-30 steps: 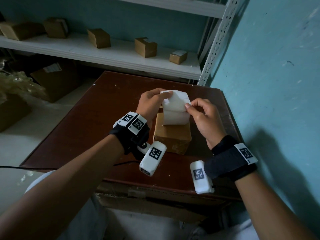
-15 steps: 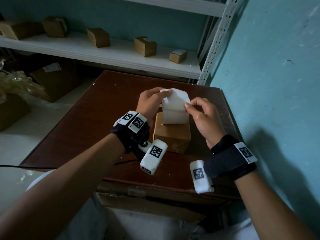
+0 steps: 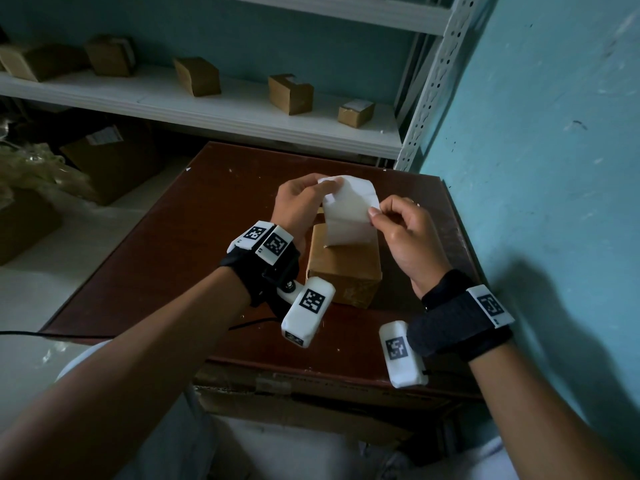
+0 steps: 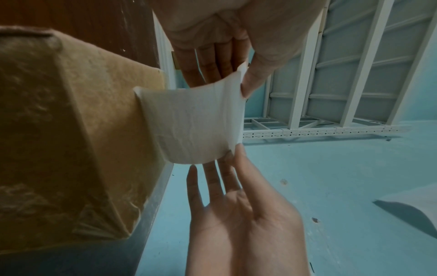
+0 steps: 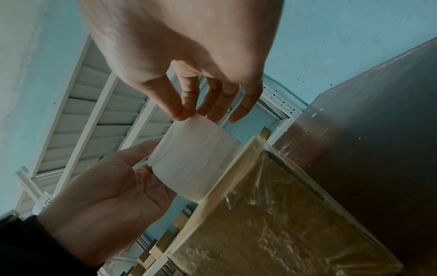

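A white label (image 3: 348, 213) stands curled above a brown cardboard box (image 3: 343, 271) on the dark red-brown table (image 3: 173, 254); its lower edge meets the box top. My left hand (image 3: 325, 188) pinches the label's upper left edge. My right hand (image 3: 372, 211) pinches its right edge between thumb and forefinger. In the left wrist view the label (image 4: 196, 123) bows out from the box (image 4: 71, 121), with the left hand (image 4: 232, 151) pinching one corner and the right hand (image 4: 243, 82) the other. The right wrist view shows the right hand (image 5: 184, 114) pinching the label (image 5: 194, 160) over the tape-wrapped box (image 5: 272, 224).
A white shelf (image 3: 225, 112) behind the table carries several small cardboard boxes. A teal wall (image 3: 536, 168) runs close along the table's right side. Larger cartons (image 3: 110, 161) and crumpled plastic (image 3: 31, 171) sit at the left. A black cable (image 3: 41, 334) crosses the table's front left edge.
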`<control>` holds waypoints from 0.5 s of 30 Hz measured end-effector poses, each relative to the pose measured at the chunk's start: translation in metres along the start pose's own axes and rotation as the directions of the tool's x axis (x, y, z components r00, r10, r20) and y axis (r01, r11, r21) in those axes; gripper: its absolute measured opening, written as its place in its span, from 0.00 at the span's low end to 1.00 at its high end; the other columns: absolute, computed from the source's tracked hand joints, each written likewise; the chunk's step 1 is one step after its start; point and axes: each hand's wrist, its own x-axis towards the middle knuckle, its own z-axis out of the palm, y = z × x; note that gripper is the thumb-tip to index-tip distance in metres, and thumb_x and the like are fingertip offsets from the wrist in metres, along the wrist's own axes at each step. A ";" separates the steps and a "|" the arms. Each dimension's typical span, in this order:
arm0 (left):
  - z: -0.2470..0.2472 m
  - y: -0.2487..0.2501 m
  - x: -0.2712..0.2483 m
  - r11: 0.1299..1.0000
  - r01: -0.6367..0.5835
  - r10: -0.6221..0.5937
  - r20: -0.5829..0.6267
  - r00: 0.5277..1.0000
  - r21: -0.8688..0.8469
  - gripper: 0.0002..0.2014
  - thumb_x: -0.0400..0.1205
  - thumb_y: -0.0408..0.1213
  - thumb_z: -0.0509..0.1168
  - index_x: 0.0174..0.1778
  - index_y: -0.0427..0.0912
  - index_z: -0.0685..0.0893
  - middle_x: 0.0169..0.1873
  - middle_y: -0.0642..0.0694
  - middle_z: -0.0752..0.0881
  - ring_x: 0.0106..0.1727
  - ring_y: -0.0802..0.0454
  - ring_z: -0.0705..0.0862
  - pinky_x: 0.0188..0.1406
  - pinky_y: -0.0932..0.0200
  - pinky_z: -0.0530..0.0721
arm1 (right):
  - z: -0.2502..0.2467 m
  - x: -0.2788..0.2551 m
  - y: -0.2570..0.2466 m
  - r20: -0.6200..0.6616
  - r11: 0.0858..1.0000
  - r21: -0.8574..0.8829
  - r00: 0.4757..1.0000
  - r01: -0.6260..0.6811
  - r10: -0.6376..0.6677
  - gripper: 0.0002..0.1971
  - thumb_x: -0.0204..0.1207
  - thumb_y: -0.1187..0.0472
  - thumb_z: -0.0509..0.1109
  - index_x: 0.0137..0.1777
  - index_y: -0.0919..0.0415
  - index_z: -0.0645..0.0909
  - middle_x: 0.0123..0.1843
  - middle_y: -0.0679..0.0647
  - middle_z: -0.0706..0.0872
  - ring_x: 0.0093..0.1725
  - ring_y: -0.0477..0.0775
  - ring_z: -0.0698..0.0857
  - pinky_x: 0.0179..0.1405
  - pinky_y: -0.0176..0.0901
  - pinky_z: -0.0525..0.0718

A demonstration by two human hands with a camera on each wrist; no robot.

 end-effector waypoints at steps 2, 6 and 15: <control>0.000 0.001 0.000 1.000 -0.004 0.004 -0.005 1.000 0.002 0.07 0.80 0.38 0.68 0.45 0.38 0.87 0.48 0.39 0.87 0.50 0.45 0.86 0.41 0.54 0.86 | 0.000 0.000 0.000 0.008 1.000 -0.001 1.000 0.000 0.000 0.12 0.83 0.58 0.66 0.41 0.66 0.78 0.45 0.57 0.79 0.49 0.53 0.79 0.53 0.50 0.77; 0.001 0.001 -0.001 1.000 -0.002 0.002 -0.008 1.000 -0.005 0.06 0.80 0.37 0.68 0.43 0.39 0.87 0.46 0.41 0.87 0.49 0.47 0.86 0.41 0.55 0.87 | -0.001 0.000 -0.001 0.008 1.000 0.000 1.000 0.007 -0.007 0.11 0.83 0.60 0.67 0.40 0.66 0.78 0.45 0.54 0.77 0.48 0.50 0.78 0.50 0.42 0.74; 0.000 0.000 0.000 1.000 -0.007 0.007 -0.030 1.000 0.012 0.05 0.79 0.38 0.69 0.40 0.42 0.87 0.47 0.41 0.88 0.50 0.46 0.86 0.40 0.56 0.85 | -0.001 -0.001 -0.001 0.022 1.000 -0.013 1.000 0.022 -0.021 0.11 0.82 0.61 0.67 0.42 0.68 0.79 0.48 0.60 0.79 0.50 0.55 0.79 0.52 0.45 0.76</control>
